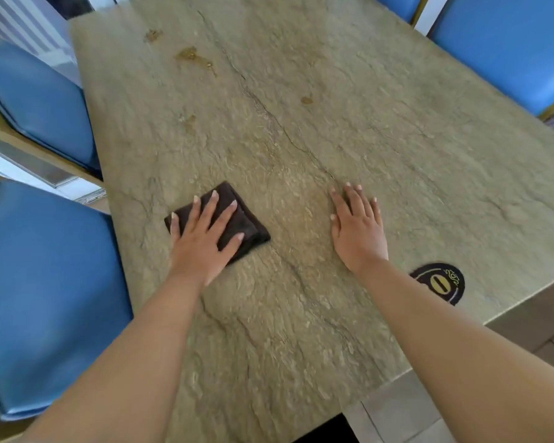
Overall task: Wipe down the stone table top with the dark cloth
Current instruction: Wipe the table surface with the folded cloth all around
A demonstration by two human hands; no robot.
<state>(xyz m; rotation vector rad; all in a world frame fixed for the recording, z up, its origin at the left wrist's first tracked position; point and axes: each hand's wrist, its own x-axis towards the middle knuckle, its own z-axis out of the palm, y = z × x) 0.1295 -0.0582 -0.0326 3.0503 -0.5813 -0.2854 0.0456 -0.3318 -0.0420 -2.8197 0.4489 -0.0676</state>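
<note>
From the head camera, one folded dark cloth (237,219) was pressed flat under the spread fingers of the left hand (202,235), toward the tabletop's (397,139) left edge. The right hand (357,227) lay flat, fingers spread, holding nothing. Wiping seemed underway; four brown stains (192,55) toward the far-left corner would need reaching next.

The greenish stone table (349,129) is carrying a folded dark cloth (247,223) under the left hand (202,238), brown stains (192,55) lying well beyond it, and a round black emblem (438,282) lying just beside the right wrist.
</note>
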